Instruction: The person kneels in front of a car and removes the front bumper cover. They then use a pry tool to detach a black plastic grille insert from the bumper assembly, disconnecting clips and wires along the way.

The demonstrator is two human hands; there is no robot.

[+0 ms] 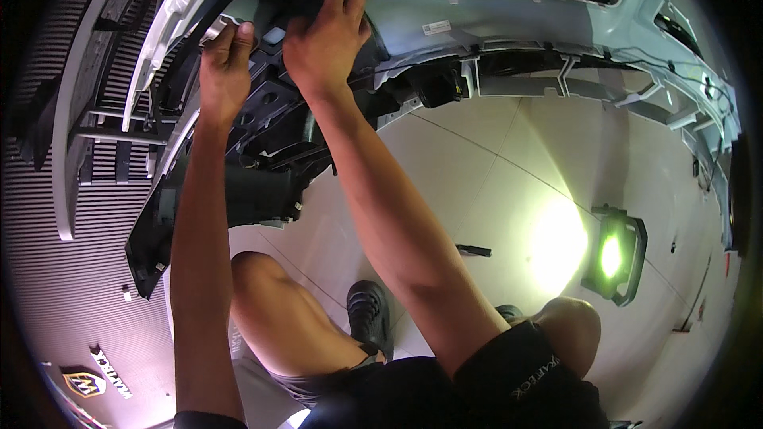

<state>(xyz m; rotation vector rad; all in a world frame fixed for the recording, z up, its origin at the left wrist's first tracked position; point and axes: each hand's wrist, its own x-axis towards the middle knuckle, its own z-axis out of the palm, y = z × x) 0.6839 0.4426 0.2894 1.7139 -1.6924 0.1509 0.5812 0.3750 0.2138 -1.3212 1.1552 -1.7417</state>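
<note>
Pale grey-white painted plastic car bumper shell (509, 28), inner face toward the camera; smooth and glossy, ribbed with moulded tabs along its lower edge. Its long axis arcs from upper left to the right rim of the view. At its left end sits a matt black plastic inner bracket and duct assembly (266, 155), angular, with holes.

Left hand (225, 71) reaches up to that black assembly, fingers curled narrow, pinching a small light clip-like piece (216, 29) at its top edge. Right hand (326, 36) just beside it, fingers bent over the bumper's edge, gripping it.

Below: glossy pale tiled floor (477, 159), thin dark joints. A black-framed work lamp (616, 254) glowing green stands on it, right. Dark ribbed wall panel (48, 214) at left.
</note>
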